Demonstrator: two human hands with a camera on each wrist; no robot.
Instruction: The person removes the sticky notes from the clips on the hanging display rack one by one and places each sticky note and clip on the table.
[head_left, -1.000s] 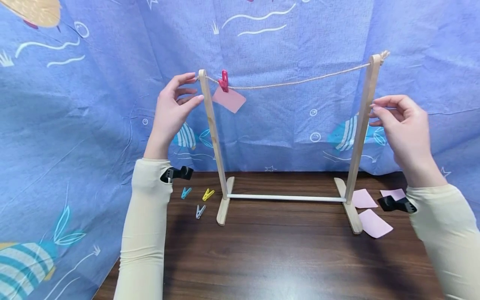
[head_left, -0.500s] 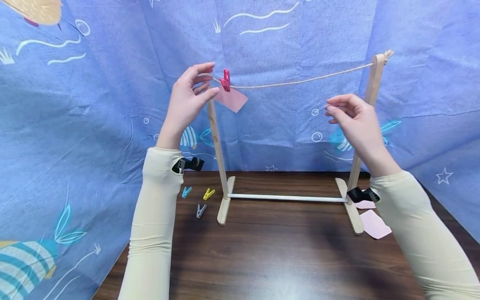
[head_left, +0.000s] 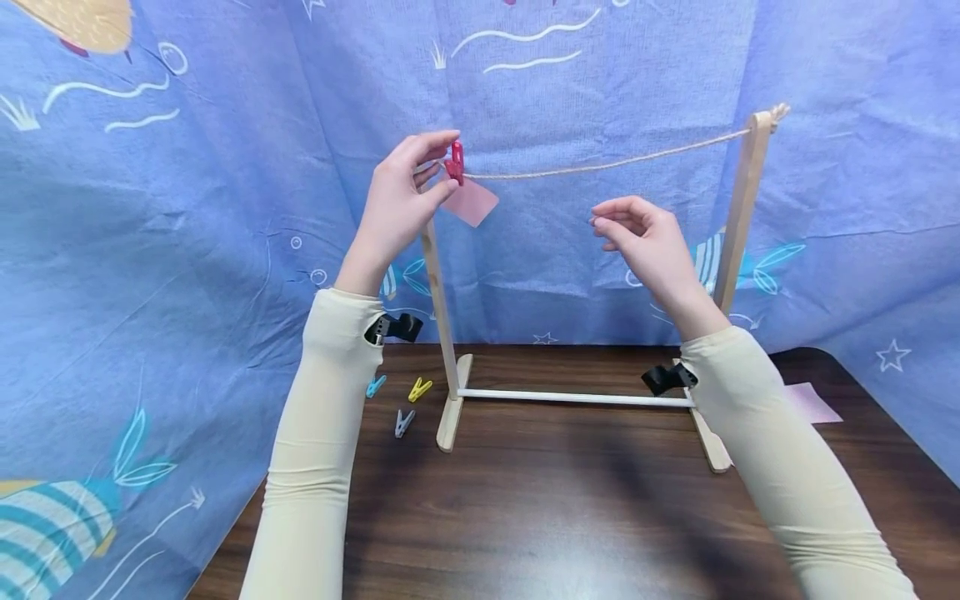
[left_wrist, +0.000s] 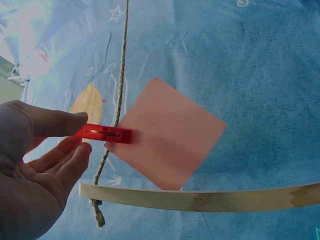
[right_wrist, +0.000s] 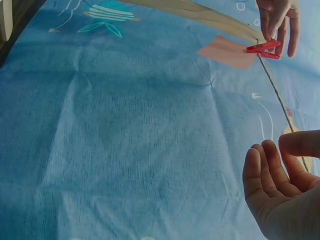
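Note:
My left hand [head_left: 401,190] is at the red clothespin [head_left: 456,163], its fingers and thumb parted around the clip without a visible squeeze. Whether the fingertips touch it I cannot tell. That clothespin clamps a corner of a pink paper square [left_wrist: 167,132] to the string [head_left: 570,171], near the left post [head_left: 439,308] of a wooden stand. In the right wrist view the clip's handles stand spread apart. My right hand [head_left: 648,242] hovers in front of the stand, below the string, with relaxed, bent fingers and nothing in them.
Blue [head_left: 376,386], yellow [head_left: 420,389] and grey clothespins [head_left: 403,423] lie on the dark table [head_left: 540,517], left of the stand. A pink paper square [head_left: 813,403] lies at the right, partly behind my right forearm. A white rod [head_left: 573,397] joins the stand's feet. A blue patterned cloth [head_left: 562,267] hangs behind.
My left hand has moved right from beside the left post to the red clothespin. My right hand has moved left, away from the right post, to in front of the stand.

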